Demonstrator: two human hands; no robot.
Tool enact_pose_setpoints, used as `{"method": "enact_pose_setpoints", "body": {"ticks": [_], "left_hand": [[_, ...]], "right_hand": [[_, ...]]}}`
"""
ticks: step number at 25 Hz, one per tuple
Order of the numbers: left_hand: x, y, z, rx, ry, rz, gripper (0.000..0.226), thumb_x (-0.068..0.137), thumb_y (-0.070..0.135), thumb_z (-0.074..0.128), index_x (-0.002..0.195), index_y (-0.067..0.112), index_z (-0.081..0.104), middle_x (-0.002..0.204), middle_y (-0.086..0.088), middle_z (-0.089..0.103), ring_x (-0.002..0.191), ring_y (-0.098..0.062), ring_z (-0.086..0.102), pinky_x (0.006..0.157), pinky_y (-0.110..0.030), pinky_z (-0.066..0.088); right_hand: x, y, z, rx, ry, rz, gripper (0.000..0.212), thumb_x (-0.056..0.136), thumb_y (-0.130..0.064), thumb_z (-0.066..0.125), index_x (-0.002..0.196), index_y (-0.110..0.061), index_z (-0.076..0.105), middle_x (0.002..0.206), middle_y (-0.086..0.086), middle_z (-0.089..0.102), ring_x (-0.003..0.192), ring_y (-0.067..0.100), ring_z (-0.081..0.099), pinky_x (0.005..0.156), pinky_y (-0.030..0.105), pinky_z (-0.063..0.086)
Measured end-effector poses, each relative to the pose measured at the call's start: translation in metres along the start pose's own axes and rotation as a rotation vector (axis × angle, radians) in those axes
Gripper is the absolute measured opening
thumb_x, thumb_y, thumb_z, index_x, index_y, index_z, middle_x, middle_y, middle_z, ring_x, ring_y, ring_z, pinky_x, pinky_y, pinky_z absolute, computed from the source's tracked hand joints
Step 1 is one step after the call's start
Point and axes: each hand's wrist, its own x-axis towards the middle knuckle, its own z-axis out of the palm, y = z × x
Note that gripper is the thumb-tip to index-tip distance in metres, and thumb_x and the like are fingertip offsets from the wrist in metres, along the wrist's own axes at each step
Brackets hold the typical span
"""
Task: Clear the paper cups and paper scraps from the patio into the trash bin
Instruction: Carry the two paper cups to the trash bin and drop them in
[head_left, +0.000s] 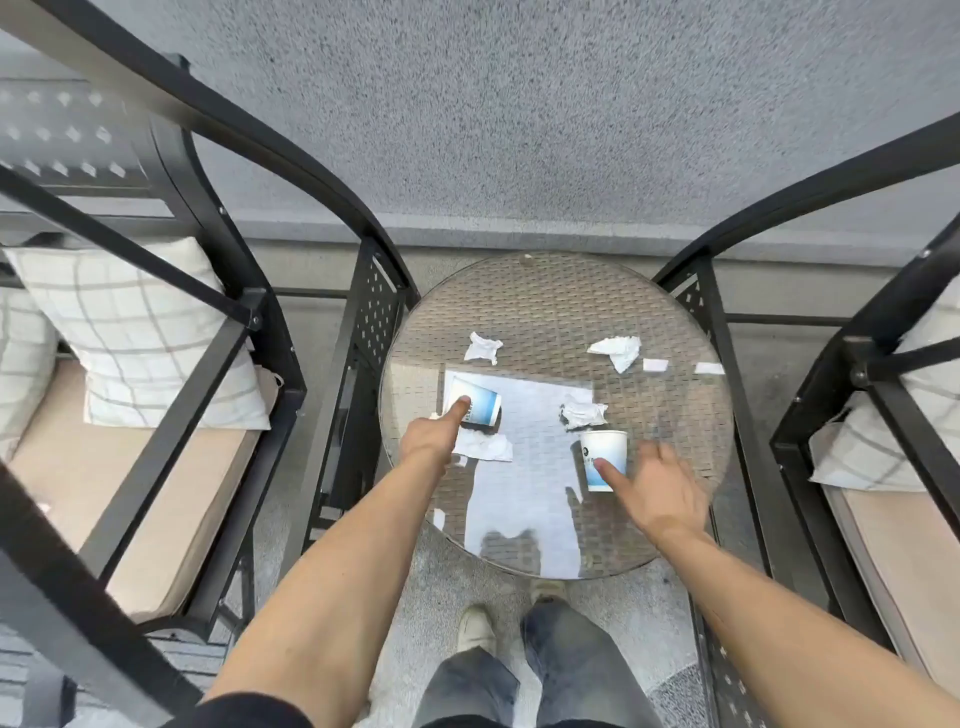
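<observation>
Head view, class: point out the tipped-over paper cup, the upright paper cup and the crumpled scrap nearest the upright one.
tipped-over paper cup (480, 408): head view, on its blue side wall.
upright paper cup (605, 449): head view, on its white upper wall.
crumpled scrap (584, 413): head view, on its creased middle.

sleeves (249, 714): dark, short; arms bare | trousers (550, 670): faded blue-grey denim | shoes (475, 629): pale

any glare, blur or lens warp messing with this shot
Head view: the glass table top reflects a bright sky patch around the tipped cup; the right hand is motion-blurred beside the upright cup; the chair frames bow from wide-angle distortion.
</observation>
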Motion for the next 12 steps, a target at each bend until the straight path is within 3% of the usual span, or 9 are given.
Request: {"method": "enact_pose_setpoints", "body": {"ticks": [4, 7, 8, 9, 10, 11, 12], "left_hand": [[0.023, 0.031, 0.032, -0.432, -0.005, -0.266, 0.071, 0.072, 0.066, 0.069, 0.115, 0.011, 0.058, 0.100, -0.010, 0.065, 0.082, -0.025, 0.063, 0.076, -0.033, 0.054], [0.050, 0.038, 0.051, -0.574, -0.073, -0.355, 0.070, 0.081, 0.061, 0.064, 0.130, 0.012, 0.054, 0.134, -0.013, 0.058, 0.121, -0.028, 0.058, 0.088, -0.031, 0.049], [0.057, 0.040, 0.056, -0.580, -0.074, -0.355, 0.072, 0.083, 0.057, 0.063, 0.136, 0.011, 0.049, 0.133, -0.017, 0.058, 0.121, -0.030, 0.058, 0.084, -0.031, 0.050], [0.064, 0.041, 0.060, -0.575, -0.028, -0.356, 0.071, 0.082, 0.055, 0.064, 0.135, 0.011, 0.049, 0.114, -0.023, 0.067, 0.106, -0.031, 0.065, 0.073, -0.028, 0.051], [0.068, 0.040, 0.058, -0.556, 0.032, -0.370, 0.068, 0.080, 0.056, 0.067, 0.128, 0.010, 0.052, 0.079, -0.024, 0.072, 0.082, -0.028, 0.067, 0.065, -0.026, 0.049], [0.074, 0.040, 0.060, -0.535, 0.075, -0.386, 0.065, 0.077, 0.057, 0.070, 0.120, 0.010, 0.054, 0.049, -0.018, 0.064, 0.065, -0.026, 0.061, 0.067, -0.026, 0.050], [0.082, 0.041, 0.063, -0.504, 0.101, -0.395, 0.065, 0.074, 0.058, 0.072, 0.113, 0.010, 0.054, 0.035, -0.013, 0.054, 0.060, -0.024, 0.057, 0.075, -0.028, 0.053]], "right_hand": [[0.037, -0.008, 0.017, 0.032, -0.149, 0.089, 0.082, 0.078, -0.075, 0.046, 0.130, -0.013, 0.046, 0.134, 0.009, 0.045, 0.117, 0.031, 0.049, 0.087, 0.044, 0.043], [0.055, -0.010, 0.034, -0.003, -0.197, 0.114, 0.091, 0.074, -0.076, 0.052, 0.134, -0.009, 0.042, 0.138, 0.010, 0.044, 0.119, 0.030, 0.048, 0.083, 0.041, 0.042], [0.061, -0.009, 0.038, -0.024, -0.209, 0.117, 0.090, 0.073, -0.076, 0.053, 0.132, -0.009, 0.043, 0.135, 0.010, 0.047, 0.117, 0.030, 0.050, 0.080, 0.040, 0.042], [0.065, -0.007, 0.043, -0.025, -0.216, 0.118, 0.088, 0.072, -0.075, 0.055, 0.129, -0.010, 0.045, 0.131, 0.010, 0.050, 0.114, 0.029, 0.051, 0.079, 0.039, 0.042], [0.063, -0.009, 0.043, -0.008, -0.212, 0.115, 0.084, 0.070, -0.074, 0.058, 0.125, -0.011, 0.048, 0.126, 0.010, 0.053, 0.111, 0.029, 0.053, 0.079, 0.038, 0.043], [0.064, -0.009, 0.046, 0.015, -0.216, 0.111, 0.081, 0.069, -0.073, 0.060, 0.121, -0.012, 0.050, 0.123, 0.010, 0.055, 0.109, 0.028, 0.055, 0.079, 0.037, 0.044], [0.066, -0.008, 0.048, 0.034, -0.226, 0.104, 0.079, 0.068, -0.072, 0.061, 0.119, -0.012, 0.052, 0.120, 0.009, 0.057, 0.107, 0.028, 0.057, 0.079, 0.036, 0.046]]}}
